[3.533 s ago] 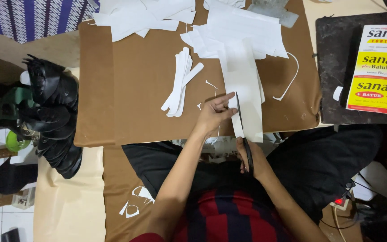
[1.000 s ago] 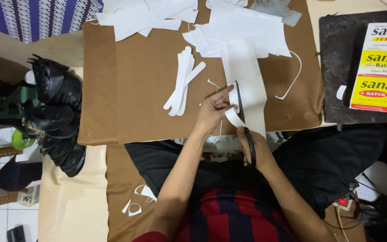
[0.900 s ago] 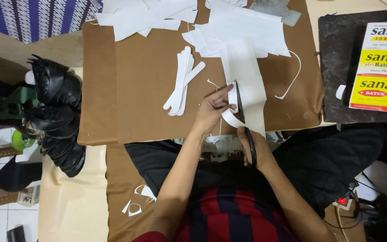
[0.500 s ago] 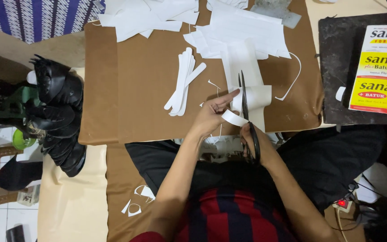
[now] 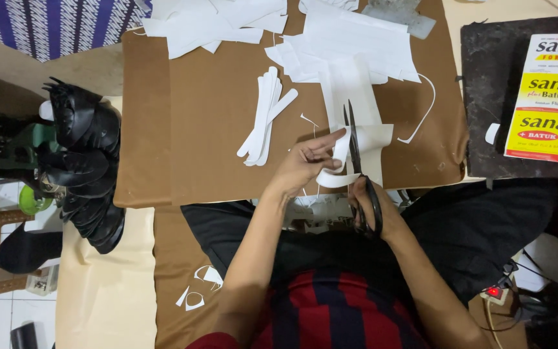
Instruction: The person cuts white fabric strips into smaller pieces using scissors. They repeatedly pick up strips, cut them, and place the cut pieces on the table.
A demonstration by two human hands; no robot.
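My right hand (image 5: 377, 205) grips the black handles of a pair of scissors (image 5: 354, 145) whose blades point away from me into a long white paper strip (image 5: 351, 87). My left hand (image 5: 303, 165) pinches the cut, curling part of that white strip (image 5: 332, 179) just left of the blades. Both hands work at the near edge of a brown board (image 5: 208, 116) across my lap. A stack of narrow white cut pieces (image 5: 263, 116) lies to the left of my left hand.
White paper sheets (image 5: 227, 19) crowd the board's far edge. A pile of black leather pieces (image 5: 82, 161) sits at left. A dark slab (image 5: 492, 84) with a yellow and white box (image 5: 550, 97) is at right. Small white offcuts (image 5: 198, 291) lie on brown paper below.
The scissors have advanced farther up the white strip. The cut part has curled toward my left hand, which shifted slightly with it.
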